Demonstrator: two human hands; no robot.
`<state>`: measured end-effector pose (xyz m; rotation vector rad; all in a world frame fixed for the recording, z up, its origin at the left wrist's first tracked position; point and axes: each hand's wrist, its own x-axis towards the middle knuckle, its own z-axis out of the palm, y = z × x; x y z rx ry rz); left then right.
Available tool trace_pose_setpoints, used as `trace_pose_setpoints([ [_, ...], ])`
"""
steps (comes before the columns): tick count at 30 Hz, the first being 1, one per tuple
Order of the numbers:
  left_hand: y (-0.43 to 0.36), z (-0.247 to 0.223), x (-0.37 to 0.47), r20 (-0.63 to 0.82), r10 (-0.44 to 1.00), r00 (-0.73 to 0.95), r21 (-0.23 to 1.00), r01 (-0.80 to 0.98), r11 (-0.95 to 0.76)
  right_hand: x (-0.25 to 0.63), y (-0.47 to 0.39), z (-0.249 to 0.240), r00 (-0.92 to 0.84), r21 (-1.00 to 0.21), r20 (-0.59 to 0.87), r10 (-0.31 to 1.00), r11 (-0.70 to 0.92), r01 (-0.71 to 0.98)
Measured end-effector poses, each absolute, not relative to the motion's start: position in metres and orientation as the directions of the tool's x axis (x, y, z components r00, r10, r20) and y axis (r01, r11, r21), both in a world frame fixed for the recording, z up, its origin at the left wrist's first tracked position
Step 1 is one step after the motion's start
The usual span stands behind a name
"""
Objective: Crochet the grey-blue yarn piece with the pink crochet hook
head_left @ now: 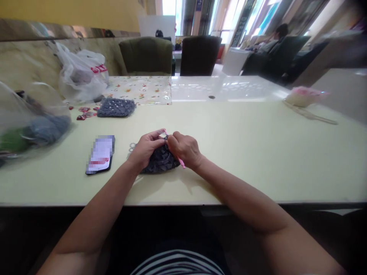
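Note:
Dark grey crocheted yarn work [161, 159] rests on the pale table between my two hands. My left hand [145, 149] pinches its upper left edge, with the index finger stretched toward the hook's tip. In my right hand [183, 148] is a pink crochet hook [181, 163]; its handle sticks out below the fist and its tip shows near my left fingers. The fingertips of both hands nearly meet above the work. Pale rings [132, 147] lie just left of my left hand.
A phone [100, 154] lies to the left. Behind it are a grey crocheted piece [116, 107] and red wrappers [84, 109]. Plastic bags [82, 76] stand at the left, one with yarn [48, 128]. A pink-topped pouch [304, 96] sits far right. A person [279, 34] sits beyond.

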<state>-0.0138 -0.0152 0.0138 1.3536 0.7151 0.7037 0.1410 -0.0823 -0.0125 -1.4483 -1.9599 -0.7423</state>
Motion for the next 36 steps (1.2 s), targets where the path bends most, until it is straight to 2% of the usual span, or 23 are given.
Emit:
trace_pose_setpoints([
  [3, -0.010, 0.018, -0.020, -0.158, 0.654, 0.740, 0.941, -0.087, 0.326, 0.151, -0.083, -0.009, -0.341, 0.153, 0.763, 0.550, 0.358, 0.921],
  [6, -0.006, 0.022, -0.025, -0.185, 0.575, 0.797, 0.899, -0.100, 0.427, 0.162, -0.086, -0.003, -0.410, 0.165, 0.764, 0.499, 0.463, 0.871],
  [12, -0.004, 0.022, -0.026, -0.153, 0.650, 0.744, 0.905, -0.158, 0.395, 0.172, -0.086, 0.004, -0.356, -0.084, 0.742, 0.568, 0.606, 0.791],
  [16, -0.002, 0.021, -0.027, -0.116, 0.721, 0.684, 0.953, -0.129, 0.275, 0.175, -0.087, 0.012, -0.314, -0.294, 0.702, 0.640, 0.661, 0.691],
  [20, -0.001, 0.019, -0.028, 0.033, 0.783, 0.622, 0.999, 0.001, -0.043, 0.179, -0.087, 0.022, -0.264, -0.528, 0.656, 0.707, 0.680, 0.509],
  [23, -0.001, 0.020, -0.027, 0.177, 0.766, 0.618, 0.949, 0.098, -0.298, 0.185, -0.085, 0.024, -0.215, -0.718, 0.564, 0.798, 0.602, 0.350],
  [25, -0.001, 0.021, -0.027, 0.211, 0.748, 0.629, 0.914, 0.145, -0.380, 0.189, -0.083, 0.023, -0.193, -0.810, 0.483, 0.854, 0.519, 0.273],
  [28, -0.002, 0.022, -0.027, 0.228, 0.734, 0.640, 0.871, 0.203, -0.447, 0.194, -0.080, 0.019, -0.185, -0.872, 0.406, 0.895, 0.440, 0.214],
  [36, -0.002, 0.022, -0.026, 0.283, 0.691, 0.665, 0.773, 0.269, -0.575, 0.204, -0.079, 0.018, -0.263, -0.908, 0.348, 0.900, 0.394, 0.146],
])
